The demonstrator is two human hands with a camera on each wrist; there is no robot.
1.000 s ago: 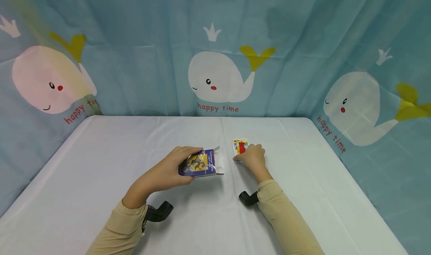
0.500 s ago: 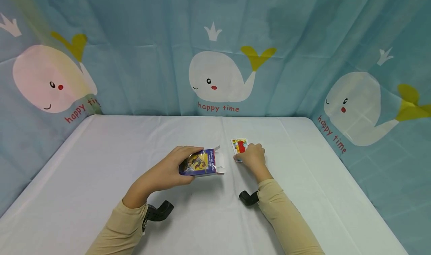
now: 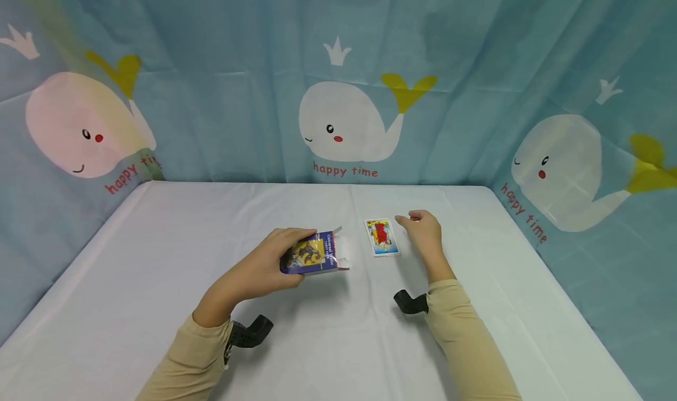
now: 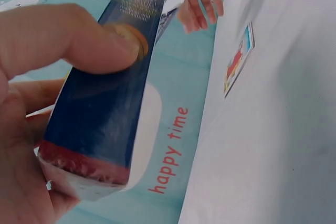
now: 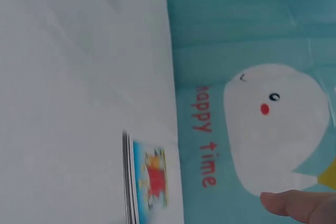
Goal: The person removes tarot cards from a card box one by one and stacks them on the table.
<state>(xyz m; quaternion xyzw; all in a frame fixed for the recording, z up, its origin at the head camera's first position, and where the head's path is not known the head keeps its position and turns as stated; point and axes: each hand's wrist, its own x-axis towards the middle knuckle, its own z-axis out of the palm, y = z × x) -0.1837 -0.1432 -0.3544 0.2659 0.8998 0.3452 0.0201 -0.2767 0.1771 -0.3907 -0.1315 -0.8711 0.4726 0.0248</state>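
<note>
My left hand [image 3: 261,268] grips a blue and yellow tarot card box [image 3: 307,255] above the table, its flap open at the right end. In the left wrist view the thumb presses the narrow blue side of the box [image 4: 97,114]. A small stack of cards [image 3: 382,238] lies flat on the cloth to the right of the box, a red-and-yellow picture facing up. Just right of that stack is my right hand [image 3: 425,235], apart from it and holding nothing. Its fingers look loosely extended in the left wrist view. One fingertip [image 5: 278,203] shows in the right wrist view.
White cloth covers the table [image 3: 158,260]. A blue-green curtain [image 3: 238,124] printed with whales rises behind it and at both sides. Black camera mounts [image 3: 251,332] stick out from both wrists.
My right hand has let go of the card stack and moved right, leaving the whole top card visible. The left hand and the box have stayed almost in place.
</note>
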